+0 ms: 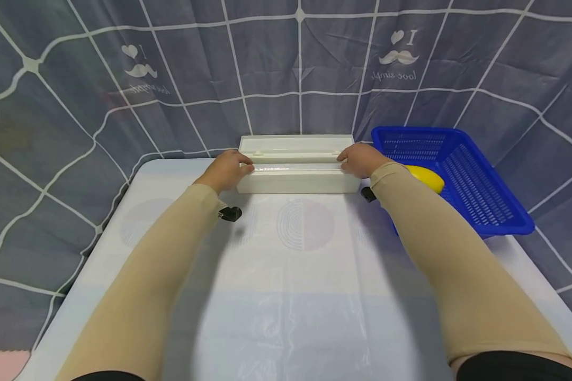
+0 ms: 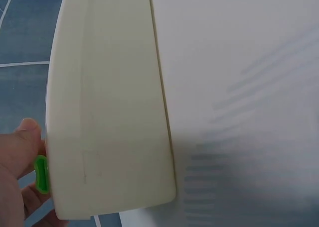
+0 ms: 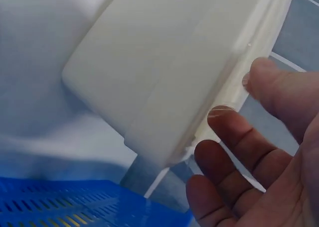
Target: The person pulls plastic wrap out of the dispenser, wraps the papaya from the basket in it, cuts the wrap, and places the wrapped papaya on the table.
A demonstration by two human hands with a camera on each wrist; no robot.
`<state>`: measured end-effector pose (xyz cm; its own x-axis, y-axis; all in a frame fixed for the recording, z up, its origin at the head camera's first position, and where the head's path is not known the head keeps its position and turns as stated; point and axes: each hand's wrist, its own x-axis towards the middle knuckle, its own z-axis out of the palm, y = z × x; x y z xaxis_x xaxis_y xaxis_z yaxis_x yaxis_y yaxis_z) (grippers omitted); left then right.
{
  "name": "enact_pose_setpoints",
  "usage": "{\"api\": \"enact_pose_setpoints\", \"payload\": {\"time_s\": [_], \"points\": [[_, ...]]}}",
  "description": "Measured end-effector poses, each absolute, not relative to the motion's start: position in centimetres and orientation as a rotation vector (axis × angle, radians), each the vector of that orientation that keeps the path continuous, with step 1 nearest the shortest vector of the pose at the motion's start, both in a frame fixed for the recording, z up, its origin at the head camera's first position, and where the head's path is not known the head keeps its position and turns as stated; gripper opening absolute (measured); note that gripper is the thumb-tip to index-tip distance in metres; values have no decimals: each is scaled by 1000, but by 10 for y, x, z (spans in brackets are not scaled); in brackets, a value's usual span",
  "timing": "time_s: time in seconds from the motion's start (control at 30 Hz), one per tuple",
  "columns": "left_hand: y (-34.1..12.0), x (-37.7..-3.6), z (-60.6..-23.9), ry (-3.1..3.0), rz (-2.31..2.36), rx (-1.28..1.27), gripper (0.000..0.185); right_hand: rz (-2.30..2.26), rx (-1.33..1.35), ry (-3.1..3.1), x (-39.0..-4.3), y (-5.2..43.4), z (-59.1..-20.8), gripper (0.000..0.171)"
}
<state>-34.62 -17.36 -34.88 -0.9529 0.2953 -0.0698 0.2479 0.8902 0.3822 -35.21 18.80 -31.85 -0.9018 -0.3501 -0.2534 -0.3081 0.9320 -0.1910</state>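
A long cream-white cling film dispenser box (image 1: pixel 299 183) lies across the far part of the table, its lid (image 1: pixel 297 143) tilted up at the back. A shiny strip of clear cling film (image 1: pixel 293 168) runs along the opening between both hands. My left hand (image 1: pixel 226 170) pinches at the left end of that strip; beside its fingers, a green slider (image 2: pixel 42 174) shows at the box's edge in the left wrist view. My right hand (image 1: pixel 364 160) pinches at the right end, where film glints over the thumb and fingertip in the right wrist view.
To the right stands a blue plastic basket (image 1: pixel 507 214) with slotted walls, holding a yellow object (image 1: pixel 426 178); my right forearm passes over its near side. A grey checked curtain (image 1: pixel 267 63) hangs close behind the box. A pale patterned cloth (image 1: pixel 286 317) covers the table.
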Motion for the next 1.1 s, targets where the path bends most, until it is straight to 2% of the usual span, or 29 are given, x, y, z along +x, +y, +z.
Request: {"api": "enact_pose_setpoints", "payload": {"time_s": [0.2, 0.6, 1.1], "points": [[-168, -351, -352, 2916, 540, 423, 42, -234, -501, 2793, -355, 188, -324, 41], [-166, -351, -351, 2957, 587, 394, 33, -324, -485, 2864, -356, 188, -328, 22], [-162, -354, -356, 3079, 549, 419, 26, -349, -506, 2903, -358, 186, -332, 25]]}}
